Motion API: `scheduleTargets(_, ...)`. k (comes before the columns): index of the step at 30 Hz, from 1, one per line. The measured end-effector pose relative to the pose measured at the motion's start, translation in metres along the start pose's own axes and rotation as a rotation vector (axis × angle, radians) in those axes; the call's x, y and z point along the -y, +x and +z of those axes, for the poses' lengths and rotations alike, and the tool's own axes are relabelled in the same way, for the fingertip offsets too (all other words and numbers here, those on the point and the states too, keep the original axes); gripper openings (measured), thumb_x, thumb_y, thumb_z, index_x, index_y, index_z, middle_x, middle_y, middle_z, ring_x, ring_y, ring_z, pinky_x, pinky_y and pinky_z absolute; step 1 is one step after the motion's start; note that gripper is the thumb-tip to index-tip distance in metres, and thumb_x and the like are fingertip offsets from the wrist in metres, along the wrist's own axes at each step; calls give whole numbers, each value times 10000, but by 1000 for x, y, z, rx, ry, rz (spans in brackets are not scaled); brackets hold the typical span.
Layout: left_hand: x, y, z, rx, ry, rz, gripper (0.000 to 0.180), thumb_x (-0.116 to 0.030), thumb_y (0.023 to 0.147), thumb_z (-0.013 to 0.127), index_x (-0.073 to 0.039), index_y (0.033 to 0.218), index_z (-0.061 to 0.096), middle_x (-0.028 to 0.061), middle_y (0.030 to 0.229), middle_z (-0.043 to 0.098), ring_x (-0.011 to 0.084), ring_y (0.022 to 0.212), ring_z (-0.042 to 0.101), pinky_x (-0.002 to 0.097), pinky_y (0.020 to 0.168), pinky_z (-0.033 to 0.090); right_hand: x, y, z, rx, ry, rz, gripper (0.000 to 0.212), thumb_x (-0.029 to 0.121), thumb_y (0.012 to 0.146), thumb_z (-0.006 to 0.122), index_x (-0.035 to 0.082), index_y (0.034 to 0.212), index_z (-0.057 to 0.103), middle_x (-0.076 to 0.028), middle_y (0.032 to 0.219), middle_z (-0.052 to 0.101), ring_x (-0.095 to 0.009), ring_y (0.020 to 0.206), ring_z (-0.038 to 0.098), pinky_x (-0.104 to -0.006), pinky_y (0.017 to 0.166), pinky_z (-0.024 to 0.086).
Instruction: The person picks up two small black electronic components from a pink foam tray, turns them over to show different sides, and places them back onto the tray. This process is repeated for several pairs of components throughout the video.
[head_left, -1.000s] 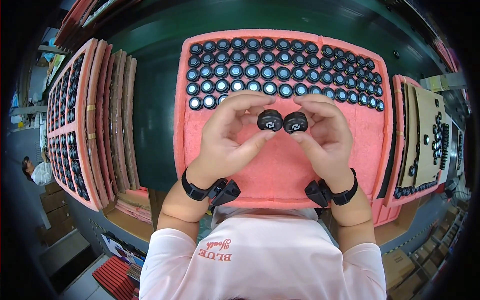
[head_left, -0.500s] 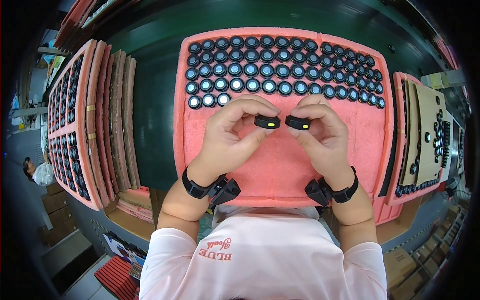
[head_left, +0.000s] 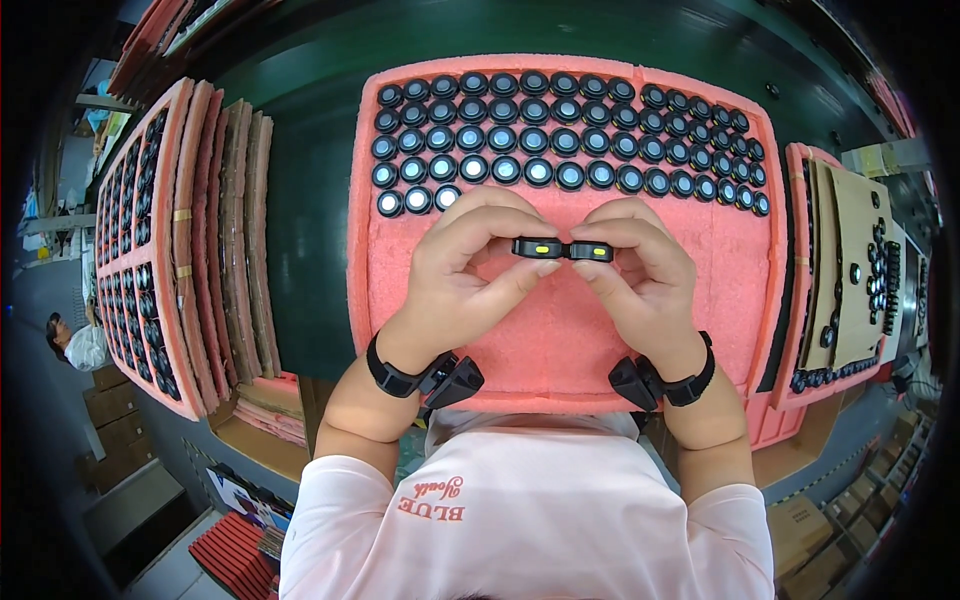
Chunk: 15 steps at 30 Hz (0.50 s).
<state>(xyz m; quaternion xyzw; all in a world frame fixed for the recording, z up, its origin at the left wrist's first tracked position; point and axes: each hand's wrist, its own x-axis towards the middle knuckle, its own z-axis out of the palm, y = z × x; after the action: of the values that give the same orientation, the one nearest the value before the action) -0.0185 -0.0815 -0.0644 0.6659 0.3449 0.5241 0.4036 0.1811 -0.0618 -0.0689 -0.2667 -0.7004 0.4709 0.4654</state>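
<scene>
Between thumb and fingers, my left hand (head_left: 472,258) pinches a round black part (head_left: 538,247) with a yellow mark on its edge. My right hand (head_left: 645,258) grips a matching black part (head_left: 592,251), also with its yellow mark facing me. The two parts are held edge-on, side by side, and appear to touch. Both hands hover over the bare near half of a pink foam tray (head_left: 530,350). Rows of round black parts with pale centres (head_left: 505,140) fill the tray's far half; my left hand partly covers the nearest row. Both wrists wear black straps.
Upright pink foam trays (head_left: 180,250) and cardboard sheets stand at left, one filled with black parts. At right lies another tray with cardboard (head_left: 850,270) and loose parts. A dark green surface (head_left: 310,200) runs behind the tray. Another person (head_left: 80,342) is far left.
Both hands have come slightly closer, closing the gap between the two black parts. Their edges now line up. On the green surface at far right, small dark parts have shifted.
</scene>
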Motion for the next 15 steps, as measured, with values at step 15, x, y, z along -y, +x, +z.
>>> scheduleTargets(15, -3, -4, 8, -123, 99, 3, 211, 4, 745, 754, -15, 925, 646, 71, 854, 632, 169, 742, 575, 253, 624, 466, -4, -6, 3, -55, 69, 75, 249, -26, 845, 672, -16, 1054, 538, -108, 989, 577, -139, 824, 607, -240, 704, 528)
